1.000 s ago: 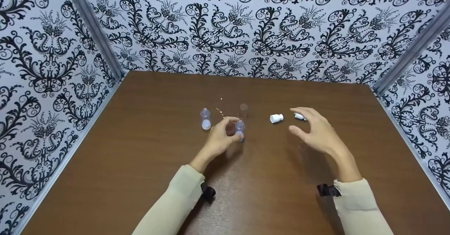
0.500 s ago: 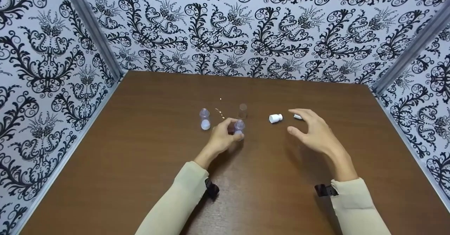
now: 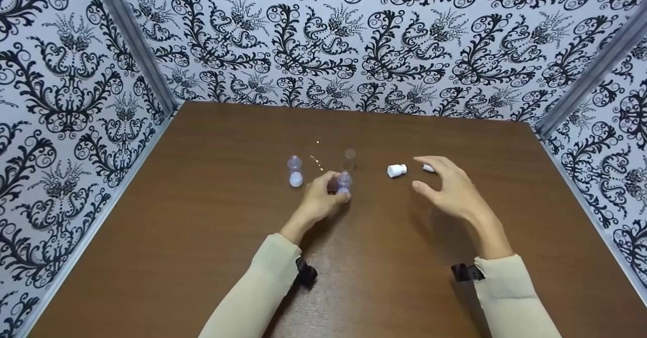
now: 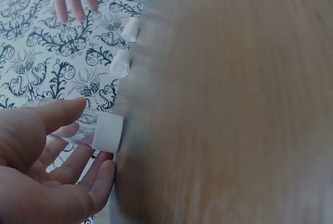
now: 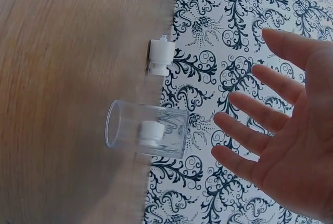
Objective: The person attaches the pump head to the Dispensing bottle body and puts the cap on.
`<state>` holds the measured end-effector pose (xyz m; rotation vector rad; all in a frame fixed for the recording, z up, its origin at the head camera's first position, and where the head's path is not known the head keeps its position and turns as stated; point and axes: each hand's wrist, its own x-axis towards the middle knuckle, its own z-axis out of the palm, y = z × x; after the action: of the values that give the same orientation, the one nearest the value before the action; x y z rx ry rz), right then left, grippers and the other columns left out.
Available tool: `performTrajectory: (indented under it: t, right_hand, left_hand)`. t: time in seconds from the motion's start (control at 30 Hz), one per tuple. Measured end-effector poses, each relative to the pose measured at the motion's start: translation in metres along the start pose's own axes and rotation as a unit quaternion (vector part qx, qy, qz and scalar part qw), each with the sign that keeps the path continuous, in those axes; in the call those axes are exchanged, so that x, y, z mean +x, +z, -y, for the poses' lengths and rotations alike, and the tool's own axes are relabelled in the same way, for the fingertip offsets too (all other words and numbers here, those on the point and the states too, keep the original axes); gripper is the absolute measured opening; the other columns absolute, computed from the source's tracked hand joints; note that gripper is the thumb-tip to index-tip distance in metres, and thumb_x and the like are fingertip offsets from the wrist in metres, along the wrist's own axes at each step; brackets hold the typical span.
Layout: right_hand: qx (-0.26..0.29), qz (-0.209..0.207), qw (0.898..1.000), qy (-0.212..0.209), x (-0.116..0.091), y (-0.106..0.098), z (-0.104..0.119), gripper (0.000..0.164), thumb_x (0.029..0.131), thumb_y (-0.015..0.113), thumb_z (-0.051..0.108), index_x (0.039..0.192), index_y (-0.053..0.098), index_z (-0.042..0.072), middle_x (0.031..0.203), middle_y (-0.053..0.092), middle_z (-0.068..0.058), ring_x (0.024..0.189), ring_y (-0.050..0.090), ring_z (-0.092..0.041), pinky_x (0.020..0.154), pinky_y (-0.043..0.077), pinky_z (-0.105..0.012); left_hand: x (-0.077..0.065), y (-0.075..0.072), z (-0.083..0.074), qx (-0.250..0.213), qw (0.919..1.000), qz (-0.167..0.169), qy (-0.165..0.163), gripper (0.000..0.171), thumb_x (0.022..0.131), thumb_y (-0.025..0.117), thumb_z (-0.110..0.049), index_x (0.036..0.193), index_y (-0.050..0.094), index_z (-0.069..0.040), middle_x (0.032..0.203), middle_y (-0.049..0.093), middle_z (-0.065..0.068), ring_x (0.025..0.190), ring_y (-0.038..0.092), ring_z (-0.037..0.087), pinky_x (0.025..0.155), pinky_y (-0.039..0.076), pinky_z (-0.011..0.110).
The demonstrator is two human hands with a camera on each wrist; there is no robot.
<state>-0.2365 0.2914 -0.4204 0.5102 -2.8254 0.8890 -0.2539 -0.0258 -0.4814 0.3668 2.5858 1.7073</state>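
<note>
In the head view my left hand (image 3: 318,196) holds a small clear bottle (image 3: 344,180) with a domed top and a white bottom end. The left wrist view shows the thumb on its near side, fingers curled behind it, and the bottle's white end (image 4: 108,132) lowermost at the tabletop. My right hand (image 3: 457,189) hovers over the right side with spread fingers and holds nothing. A clear cylindrical cup (image 5: 148,129) stands close by it; a small white piece (image 5: 152,132) shows through its wall. Another white nozzle-like piece (image 3: 397,170) lies between the hands.
A matching clear bottle (image 3: 295,170) stands left of my left hand. Behind the held bottle is a second clear cup (image 3: 349,159). Several tiny bright flecks (image 3: 317,162) dot the brown table (image 3: 242,141). Patterned walls (image 3: 323,40) enclose its back and sides.
My left fingers have drawn back slightly from the bottle's top, and the hand still holds it. My right hand has shifted slightly left.
</note>
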Motion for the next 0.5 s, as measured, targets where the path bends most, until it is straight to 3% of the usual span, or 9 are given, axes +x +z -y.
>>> performTrajectory:
  t: [0.5]
  right_hand:
    - [-0.006,0.009,1.000,-0.002,0.015,0.000,-0.002,0.058,0.100,0.074,0.028,0.152,0.057,0.011,0.155,0.055,-0.015,0.142,0.051,-0.040,0.117,0.036,-0.062]
  left_hand:
    - [-0.004,0.000,-0.003,-0.038,0.9991,-0.002,-0.018,0.039,0.089,0.083,-0.007,0.126,0.071,-0.008,0.117,0.076,0.013,0.110,0.072,0.028,0.099,0.055,0.041]
